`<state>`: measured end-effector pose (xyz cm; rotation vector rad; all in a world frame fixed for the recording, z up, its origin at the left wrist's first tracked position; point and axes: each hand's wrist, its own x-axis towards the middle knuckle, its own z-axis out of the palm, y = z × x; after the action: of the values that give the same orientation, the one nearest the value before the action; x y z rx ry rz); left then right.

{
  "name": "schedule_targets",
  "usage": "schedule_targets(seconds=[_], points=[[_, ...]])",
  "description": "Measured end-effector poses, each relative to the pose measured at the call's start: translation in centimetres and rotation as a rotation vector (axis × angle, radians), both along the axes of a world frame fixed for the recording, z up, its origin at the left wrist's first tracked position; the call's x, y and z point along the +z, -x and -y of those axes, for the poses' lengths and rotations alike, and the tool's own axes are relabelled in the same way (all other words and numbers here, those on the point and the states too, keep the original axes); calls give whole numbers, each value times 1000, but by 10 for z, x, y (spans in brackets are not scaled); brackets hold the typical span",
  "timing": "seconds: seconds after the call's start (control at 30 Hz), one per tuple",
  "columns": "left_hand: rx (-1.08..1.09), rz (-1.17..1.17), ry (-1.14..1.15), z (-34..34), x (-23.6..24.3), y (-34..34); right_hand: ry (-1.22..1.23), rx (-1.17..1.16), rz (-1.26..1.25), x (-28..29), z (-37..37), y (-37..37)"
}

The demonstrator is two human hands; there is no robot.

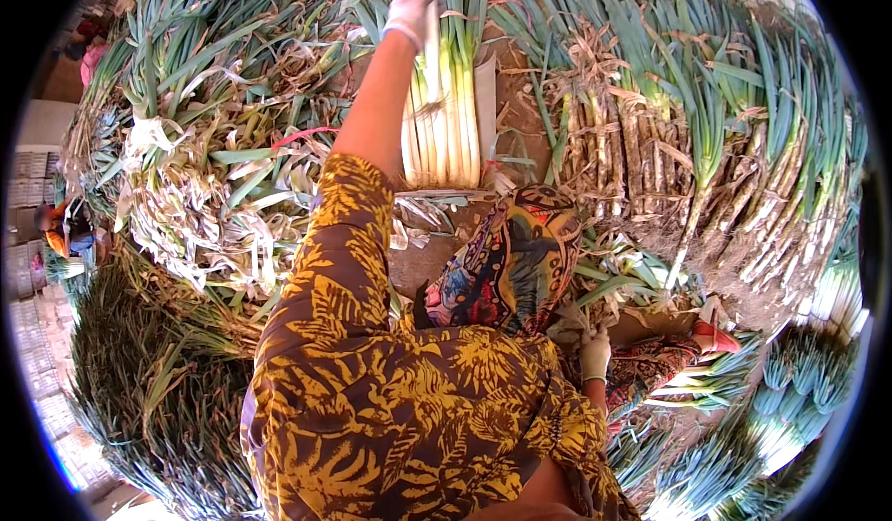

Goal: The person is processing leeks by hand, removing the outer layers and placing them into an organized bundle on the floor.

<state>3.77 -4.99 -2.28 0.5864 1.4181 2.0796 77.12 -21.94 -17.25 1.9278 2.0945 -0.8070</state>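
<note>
At twelve o'clock the left hand (411, 12) wraps round a leek (432, 64) over the white pile (457, 140), maybe adding it, so next it should set it down gently; at four o'clock, I can't tell if the right hand (595, 352) grips anything.

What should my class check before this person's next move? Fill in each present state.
1. Left hand in grey-and-white glove gripping the long white leek stalk: ok.
2. Clean white-and-green leeks lined up side by side: ok.
3. Right hand in white fabric glove empty: cannot tell.
4. Pale, papery dry leaves cleared away: not ok, heaped at left.
5. Brown-husked, green-topped leeks at hand: ok, lying at right.
</note>
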Motion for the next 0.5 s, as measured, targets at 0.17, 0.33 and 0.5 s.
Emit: schedule_targets(seconds=[0.17,0.33,0.5], points=[[116,77,221,63,-152,11,-85,-71,72,19,-29,5],[215,-379,997,119,-282,-32,-140,-163,139,55,-88,23],[-265,-425,1338,102,-274,-26,-511,-17,114,-27,-160,-68]])
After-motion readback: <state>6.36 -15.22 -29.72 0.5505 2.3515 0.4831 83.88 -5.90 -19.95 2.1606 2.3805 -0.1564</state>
